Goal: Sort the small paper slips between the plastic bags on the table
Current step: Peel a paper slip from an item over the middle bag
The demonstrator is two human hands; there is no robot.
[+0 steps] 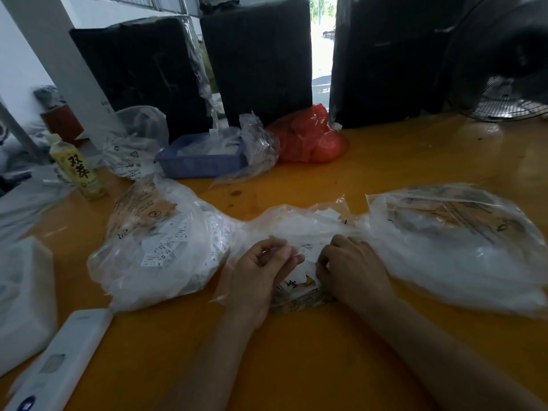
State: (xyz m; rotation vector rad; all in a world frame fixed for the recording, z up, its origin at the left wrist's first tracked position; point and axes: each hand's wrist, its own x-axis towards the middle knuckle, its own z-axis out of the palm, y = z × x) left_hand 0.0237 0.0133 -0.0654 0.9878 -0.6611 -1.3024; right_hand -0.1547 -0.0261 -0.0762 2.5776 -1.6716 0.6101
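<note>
Over toward the left edge of the tabletop [385,161], the left bag [154,250] is bulging with printed slips. Moving in, the left hand [261,268] is curling, thumb meeting fingertips; it looks to be pinching something thin, though I cannot tell for sure. Dead centre near the front edge, the middle bag [302,223] is lying open with loose paper slips [310,249] spilling between the hands. The right hand [353,268] is digging in, fingers curled onto the slips. Toward the right edge, the right bag [456,241] is waiting. Looks like picking and reading is underway; next comes separating one slip cleanly and carrying it to its matching bag.
</note>
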